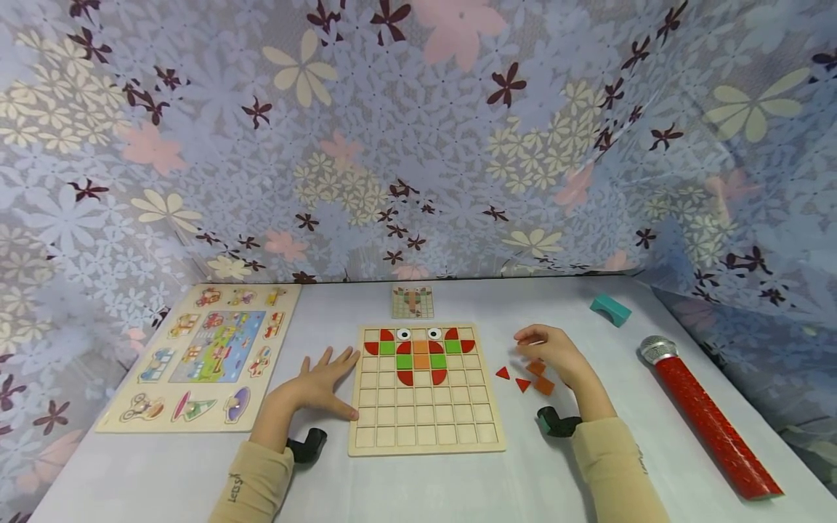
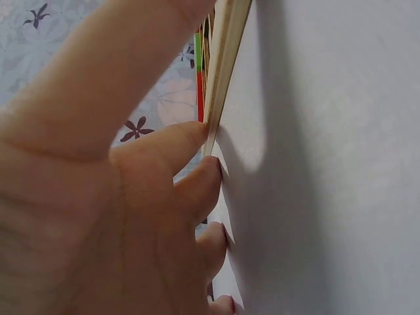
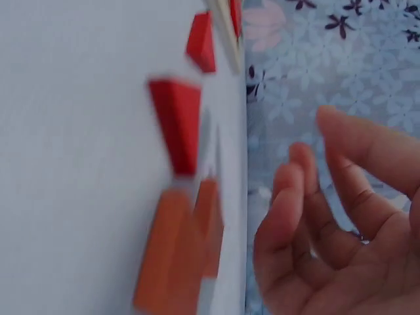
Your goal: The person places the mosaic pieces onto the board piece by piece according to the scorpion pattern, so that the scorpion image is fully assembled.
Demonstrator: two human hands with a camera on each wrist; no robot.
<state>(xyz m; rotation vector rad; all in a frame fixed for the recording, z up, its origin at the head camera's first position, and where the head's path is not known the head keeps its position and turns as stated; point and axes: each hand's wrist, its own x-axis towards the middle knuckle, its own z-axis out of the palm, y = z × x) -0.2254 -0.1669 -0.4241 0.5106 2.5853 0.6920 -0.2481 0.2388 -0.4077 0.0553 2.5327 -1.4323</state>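
A wooden grid board lies flat, its upper rows filled with red, green and orange pieces and two round eye pieces. My left hand is spread along the board's left side, with thumb and index fingertips at its edge. To the right of the board, my right hand hovers above the table, fingers loosely bent and nothing between them. Beneath and beside it lie two red triangles and orange square pieces. A small pattern card lies behind the board.
On the left is a wooden picture puzzle with vehicle and toy pieces. A teal arch block sits at the back right. A red toy microphone lies along the right side. Floral cloth hangs behind the table.
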